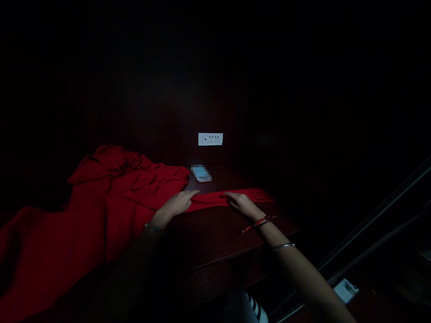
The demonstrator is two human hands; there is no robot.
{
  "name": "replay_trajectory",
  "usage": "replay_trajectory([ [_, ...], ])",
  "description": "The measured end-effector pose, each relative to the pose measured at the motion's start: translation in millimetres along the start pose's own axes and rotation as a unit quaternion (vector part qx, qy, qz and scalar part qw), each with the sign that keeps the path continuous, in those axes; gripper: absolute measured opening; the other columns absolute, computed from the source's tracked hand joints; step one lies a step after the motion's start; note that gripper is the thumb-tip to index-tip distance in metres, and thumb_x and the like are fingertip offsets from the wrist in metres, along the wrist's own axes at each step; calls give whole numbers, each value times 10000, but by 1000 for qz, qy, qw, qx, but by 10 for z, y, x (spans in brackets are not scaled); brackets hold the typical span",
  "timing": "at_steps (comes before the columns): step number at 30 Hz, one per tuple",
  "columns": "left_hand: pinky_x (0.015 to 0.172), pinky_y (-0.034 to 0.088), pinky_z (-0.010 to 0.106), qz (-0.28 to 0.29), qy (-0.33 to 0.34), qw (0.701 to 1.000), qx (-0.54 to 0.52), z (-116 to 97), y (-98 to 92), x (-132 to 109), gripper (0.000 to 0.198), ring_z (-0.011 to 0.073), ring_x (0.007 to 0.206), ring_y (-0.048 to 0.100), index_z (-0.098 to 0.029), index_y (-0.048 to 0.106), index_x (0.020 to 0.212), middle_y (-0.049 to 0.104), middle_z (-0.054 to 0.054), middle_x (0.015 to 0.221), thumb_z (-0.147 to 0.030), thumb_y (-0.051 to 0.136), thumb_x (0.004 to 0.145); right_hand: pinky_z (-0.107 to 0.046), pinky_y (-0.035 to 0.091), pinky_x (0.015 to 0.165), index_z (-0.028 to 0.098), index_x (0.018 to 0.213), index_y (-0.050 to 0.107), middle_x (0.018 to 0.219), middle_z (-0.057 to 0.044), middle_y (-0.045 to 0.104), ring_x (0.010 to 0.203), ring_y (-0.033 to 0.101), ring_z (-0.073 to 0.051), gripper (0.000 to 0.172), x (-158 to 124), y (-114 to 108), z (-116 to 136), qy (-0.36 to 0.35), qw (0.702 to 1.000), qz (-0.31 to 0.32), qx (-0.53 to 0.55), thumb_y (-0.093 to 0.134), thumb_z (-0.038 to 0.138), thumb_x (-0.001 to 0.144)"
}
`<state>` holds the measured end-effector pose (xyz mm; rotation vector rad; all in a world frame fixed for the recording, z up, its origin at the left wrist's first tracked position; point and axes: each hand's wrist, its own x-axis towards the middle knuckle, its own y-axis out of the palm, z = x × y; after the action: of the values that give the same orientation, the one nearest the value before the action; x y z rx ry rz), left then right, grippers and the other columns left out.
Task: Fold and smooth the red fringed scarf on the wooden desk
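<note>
**Both hands on a red cloth strip at the desk**

Very dark frame. The large red knitted cloth [111,197] lies heaped to the left of the hands and spills down past the left arm. A narrow folded strip of it runs across the dark brown wooden desk [215,242], under both hands.

The left hand [177,204] lies flat on the strip, palm down with fingers stretched out. The right hand [242,204] is palm down with its fingertips on the strip, but I cannot tell whether it pinches or only presses. The hands are apart, with bare strip between them. The strip's fringed end lies just right of the right hand.

A small pale blue flat object [201,173], blurred, lies on the desk just beyond the hands. A white rectangular wall socket plate [210,139] is further beyond.
</note>
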<state>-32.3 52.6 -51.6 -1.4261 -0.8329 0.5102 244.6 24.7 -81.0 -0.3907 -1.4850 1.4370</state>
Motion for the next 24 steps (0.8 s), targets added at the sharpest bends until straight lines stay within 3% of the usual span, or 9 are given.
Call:
replay_trajectory([
  [6,826,392,262,-29,58,998,-3,-30,-56,-36,368,155,966,498,-205,416,1163,531,46,1090,-141,338,809,-240,408,692,189,1089,426,972,-67,604,837,572,-162,285,-30,-52,17,5,1000,-11,19,410,183,805],
  [12,764,408,267,14,110,990,82,-151,7,-21,215,167,876,519,-188,524,937,546,52,967,-129,375,794,-219,376,674,180,1001,475,933,-65,612,812,566,-148,202,-67,-58,24,-7,999,24,-31,402,166,813],
  [20,741,406,265,0,80,989,127,-131,14,-8,310,170,910,494,-195,527,962,522,58,992,-59,306,792,-232,374,686,181,977,530,881,-79,628,811,572,-163,233,-94,-100,-72,-34,983,77,-161,343,282,880],
  [24,724,407,256,-31,65,985,157,-111,-7,25,320,174,932,465,-189,526,949,507,63,984,-34,304,779,-264,385,759,160,993,533,953,-101,613,870,562,-173,256,-120,-113,-216,-66,976,60,-198,326,266,886],
])
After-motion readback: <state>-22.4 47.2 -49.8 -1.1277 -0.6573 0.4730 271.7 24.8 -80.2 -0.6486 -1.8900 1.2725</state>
